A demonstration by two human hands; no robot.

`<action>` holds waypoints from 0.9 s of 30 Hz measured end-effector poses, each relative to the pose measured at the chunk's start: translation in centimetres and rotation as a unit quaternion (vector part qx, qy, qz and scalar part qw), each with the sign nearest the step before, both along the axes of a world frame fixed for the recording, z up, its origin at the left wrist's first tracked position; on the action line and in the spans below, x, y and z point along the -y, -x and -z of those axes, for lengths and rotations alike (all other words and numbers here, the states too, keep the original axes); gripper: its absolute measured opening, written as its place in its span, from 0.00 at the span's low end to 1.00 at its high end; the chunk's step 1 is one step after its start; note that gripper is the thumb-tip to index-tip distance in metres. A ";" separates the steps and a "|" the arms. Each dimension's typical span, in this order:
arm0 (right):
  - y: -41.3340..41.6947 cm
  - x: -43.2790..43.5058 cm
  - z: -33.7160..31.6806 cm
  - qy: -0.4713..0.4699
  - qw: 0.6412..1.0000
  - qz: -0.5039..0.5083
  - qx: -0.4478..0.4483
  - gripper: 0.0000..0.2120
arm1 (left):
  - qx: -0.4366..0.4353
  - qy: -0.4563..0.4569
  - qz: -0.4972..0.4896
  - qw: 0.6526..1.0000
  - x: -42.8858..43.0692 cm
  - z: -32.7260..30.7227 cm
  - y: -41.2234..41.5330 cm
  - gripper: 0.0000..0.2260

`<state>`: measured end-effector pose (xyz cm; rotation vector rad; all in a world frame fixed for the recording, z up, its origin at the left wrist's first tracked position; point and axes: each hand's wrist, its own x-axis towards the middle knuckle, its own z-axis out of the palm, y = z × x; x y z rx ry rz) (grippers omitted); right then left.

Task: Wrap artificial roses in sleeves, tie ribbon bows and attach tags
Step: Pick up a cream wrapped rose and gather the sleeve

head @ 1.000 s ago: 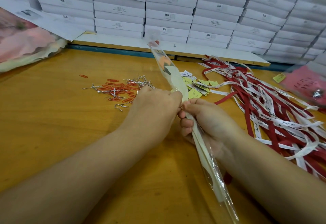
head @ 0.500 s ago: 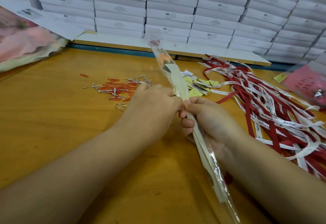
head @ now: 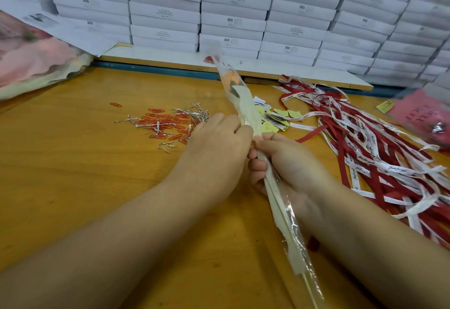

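Left hand (head: 216,152) and right hand (head: 292,162) meet above the wooden surface (head: 85,174), each with fingers curled round the sleeved rose (head: 285,223) at mid-stem, bloom end tilted away. Stacked white boxes (head: 236,16) line the far edge. Red and white ribbons (head: 377,157) lie to the right, yellow tags (head: 280,118) beyond the hands, red paper clips (head: 165,126) to the left.

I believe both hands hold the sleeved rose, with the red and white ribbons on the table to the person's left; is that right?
Not quite: the head view shows the ribbons to the person's right. The left hand and right hand do hold the sleeved rose.
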<state>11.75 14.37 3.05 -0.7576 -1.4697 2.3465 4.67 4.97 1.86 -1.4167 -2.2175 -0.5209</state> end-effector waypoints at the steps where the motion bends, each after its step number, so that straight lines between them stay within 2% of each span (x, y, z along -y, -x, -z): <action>1: -0.1 -0.1 0.0 0.030 1.000 -0.001 -0.007 0.07 | -0.004 -0.011 0.014 1.000 0.0 0.1 0.1 0.03; 4: 0.0 -0.2 -0.1 0.078 0.997 -0.007 -0.014 0.09 | 0.001 -0.012 0.032 0.999 0.3 0.3 0.6 0.04; 9: 0.1 -0.2 -0.4 0.071 0.997 -0.012 -0.022 0.09 | -0.027 -0.050 0.058 0.997 0.4 0.0 1.5 0.02; 12: 0.2 -0.2 -0.1 0.069 0.997 -0.012 -0.020 0.09 | -0.014 -0.049 0.069 0.996 0.5 0.2 1.5 0.08; 14: 0.1 -0.1 0.1 0.067 0.998 -0.013 -0.017 0.09 | 0.046 -0.057 0.066 0.995 0.2 0.2 1.3 0.09; 17: 0.1 -0.1 0.1 0.057 0.998 -0.015 -0.015 0.08 | 0.207 -0.123 0.051 0.969 -0.2 0.3 0.9 0.06; 19: 0.2 0.1 0.1 0.043 0.999 -0.018 -0.019 0.07 | 0.351 -0.145 0.036 0.924 -0.3 0.2 0.7 0.08; 20: 0.2 0.2 0.1 0.031 0.999 -0.019 -0.020 0.06 | 0.442 -0.151 0.039 0.883 -0.3 0.0 0.7 0.10; 23: 0.2 0.2 0.0 -0.035 0.999 -0.026 -0.020 0.05 | 0.689 -0.157 0.082 0.702 0.2 -0.5 1.3 0.12; 24: 0.1 0.3 0.0 -0.061 0.997 -0.032 -0.021 0.05 | 0.743 -0.150 0.097 0.645 0.5 -0.8 1.6 0.12; 25: 0.0 0.4 0.0 -0.083 0.995 -0.040 -0.025 0.05 | 0.779 -0.139 0.108 0.602 0.7 -1.1 1.9 0.12; 26: 0.0 0.5 -0.1 -0.099 0.993 -0.048 -0.030 0.05 | 0.800 -0.125 0.114 0.575 0.9 -1.3 2.1 0.12; 27: -0.1 0.7 -0.1 -0.111 0.992 -0.056 -0.037 0.05 | 0.807 -0.102 0.117 0.570 1.0 -1.5 2.3 0.13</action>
